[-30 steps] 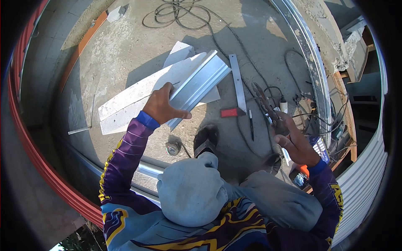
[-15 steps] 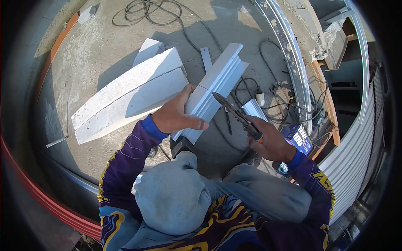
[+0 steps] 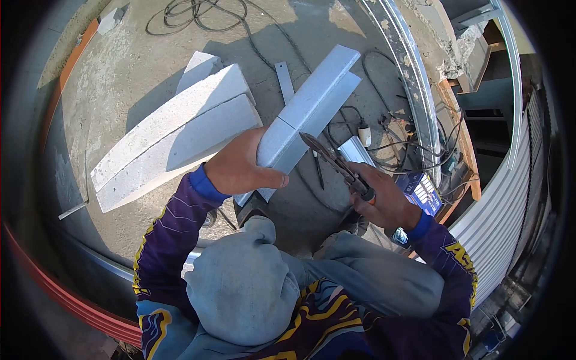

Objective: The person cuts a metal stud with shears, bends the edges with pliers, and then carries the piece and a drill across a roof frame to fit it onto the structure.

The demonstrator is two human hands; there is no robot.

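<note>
My left hand is wrapped round the near end of a light grey folded metal profile, thumb pressed along its side. A dark line crosses the profile's upper face, a little beyond my fingers. In my right hand are tin snips, fingers closed round the handles. Their dark blades point up and left, with the tip right at the profile's lower edge near the line. Part of the profile's near end is hidden behind my hand, above my knee.
White lightweight blocks lie on the concrete floor to the left. Beyond the profile is a flat metal strip. A short ribbed metal offcut, loose cables and a blue box are about. Corrugated sheet runs along the right.
My left hand has rolled the metal profile, so a smooth face with the dark line now shows instead of its stepped side. The tin snips stay close to its edge in my right hand.
</note>
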